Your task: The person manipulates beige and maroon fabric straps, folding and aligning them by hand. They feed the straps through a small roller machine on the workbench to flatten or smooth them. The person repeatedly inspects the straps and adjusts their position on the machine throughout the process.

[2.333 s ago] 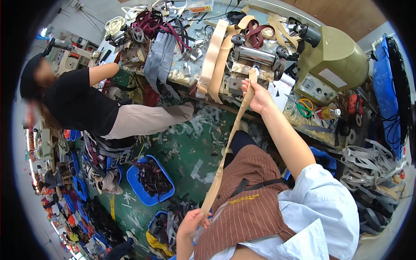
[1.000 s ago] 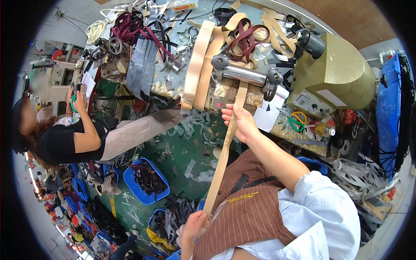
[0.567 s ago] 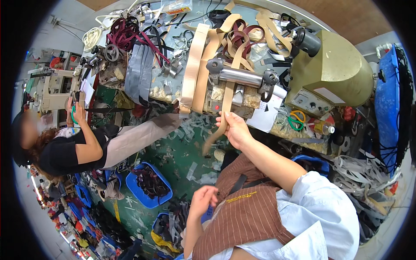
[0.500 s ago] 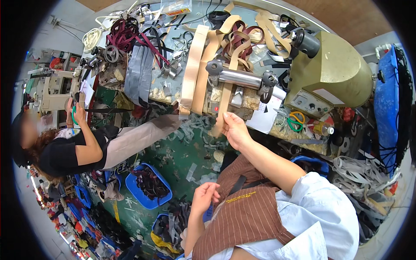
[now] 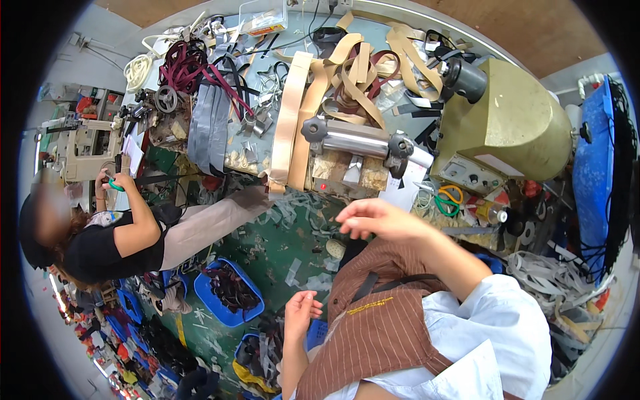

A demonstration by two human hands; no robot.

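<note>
My right hand (image 5: pixel 375 220) hovers in front of the bench edge, below the metal roller (image 5: pixel 353 139) of the bench machine. Its fingers are loosely bent and nothing shows in them. Lower down, close to my apron, my left hand (image 5: pixel 303 311) hangs with its fingers slightly curled and apart, also bare. Behind the roller lies a heap of loose beige webbing (image 5: pixel 360 93), mixed with dark red strap. Left of the roller, a wide beige band (image 5: pixel 287 127) drapes over the bench edge.
An olive-green machine housing (image 5: pixel 507 120) stands right of the roller. Orange and green-handled scissors (image 5: pixel 448 200) lie beneath it. Blue baskets (image 5: pixel 229 288) of dark pieces stand on the scrap-strewn green floor. At the left, a co-worker (image 5: pixel 127 233) holds a green-handled tool.
My right hand has let go of the beige webbing and drawn back toward me. The webbing no longer crosses the roller. The co-worker's hands have lowered slightly.
</note>
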